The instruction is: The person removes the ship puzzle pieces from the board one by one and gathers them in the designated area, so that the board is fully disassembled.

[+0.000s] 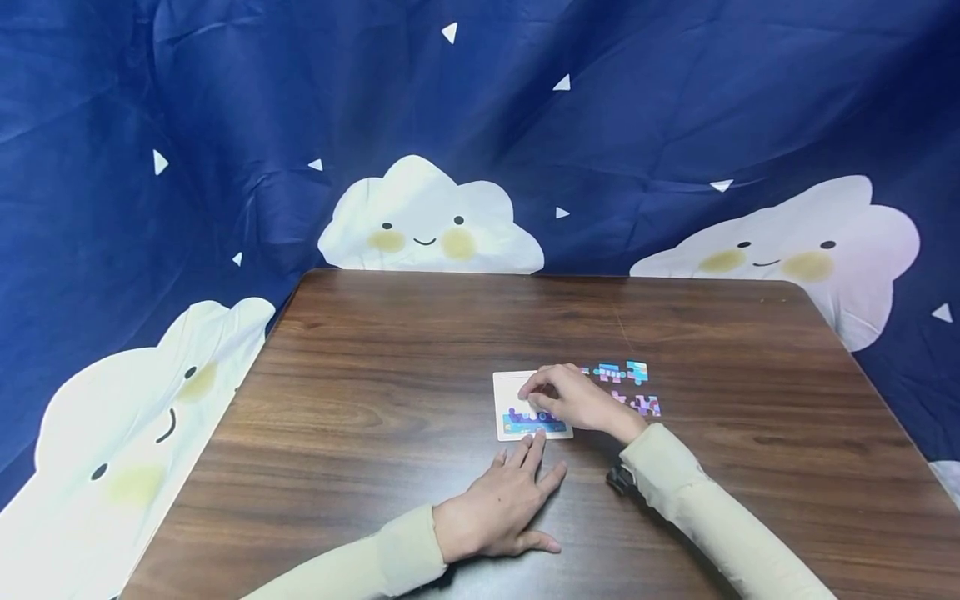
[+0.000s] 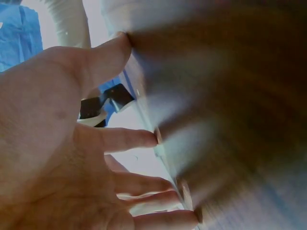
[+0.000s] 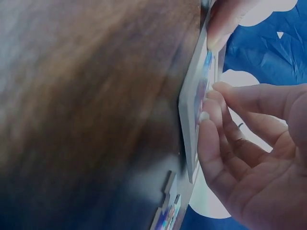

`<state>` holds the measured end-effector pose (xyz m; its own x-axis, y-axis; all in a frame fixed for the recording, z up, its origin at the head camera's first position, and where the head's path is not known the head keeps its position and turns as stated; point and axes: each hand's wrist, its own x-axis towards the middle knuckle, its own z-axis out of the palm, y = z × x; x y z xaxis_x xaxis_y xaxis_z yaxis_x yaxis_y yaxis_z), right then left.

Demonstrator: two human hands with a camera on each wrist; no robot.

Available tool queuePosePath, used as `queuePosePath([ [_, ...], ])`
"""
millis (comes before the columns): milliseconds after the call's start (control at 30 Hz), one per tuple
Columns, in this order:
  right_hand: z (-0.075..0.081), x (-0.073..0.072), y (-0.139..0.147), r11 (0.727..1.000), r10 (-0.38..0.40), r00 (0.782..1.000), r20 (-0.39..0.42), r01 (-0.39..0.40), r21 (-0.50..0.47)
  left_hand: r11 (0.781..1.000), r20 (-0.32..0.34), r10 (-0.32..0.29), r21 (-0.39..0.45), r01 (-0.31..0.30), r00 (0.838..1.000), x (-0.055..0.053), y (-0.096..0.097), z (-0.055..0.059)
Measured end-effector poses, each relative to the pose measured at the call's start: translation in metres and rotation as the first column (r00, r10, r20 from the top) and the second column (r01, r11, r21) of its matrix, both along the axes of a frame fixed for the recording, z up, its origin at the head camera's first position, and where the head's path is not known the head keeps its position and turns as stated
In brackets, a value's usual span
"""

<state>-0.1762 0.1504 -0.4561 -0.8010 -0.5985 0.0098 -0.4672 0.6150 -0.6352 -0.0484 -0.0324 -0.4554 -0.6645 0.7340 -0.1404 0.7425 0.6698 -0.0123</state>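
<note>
A white puzzle tray lies on the brown table, with a row of coloured pieces fitted along its near edge. My right hand hovers over the tray with its fingers curled. In the right wrist view its fingertips and thumb bunch together on a puzzle piece on the tray. My left hand lies flat on the table just in front of the tray, its fingertips touching the near edge. The left wrist view shows that hand with its fingers straight.
Loose puzzle pieces lie right of the tray in two small groups, one farther back and one nearer; some show in the right wrist view as puzzle pieces. A blue cloud-print curtain hangs behind and beside the table.
</note>
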Motion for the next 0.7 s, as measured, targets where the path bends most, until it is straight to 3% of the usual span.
queuePosePath([
  [367, -0.001, 0.0014, -0.0049, 0.996, 0.084, 0.996, -0.017, -0.084, -0.003, 1.0, -0.024, 0.001, -0.008, -0.002, 1.0, -0.0006, 0.0002, -0.0005],
  [700, -0.0016, 0.0028, -0.0054, 0.994, 0.11, 0.994, -0.012, -0.11, -0.024, 1.0, -0.045, -0.016, -0.006, 0.016, 0.999, -0.0013, 0.0004, -0.0006],
])
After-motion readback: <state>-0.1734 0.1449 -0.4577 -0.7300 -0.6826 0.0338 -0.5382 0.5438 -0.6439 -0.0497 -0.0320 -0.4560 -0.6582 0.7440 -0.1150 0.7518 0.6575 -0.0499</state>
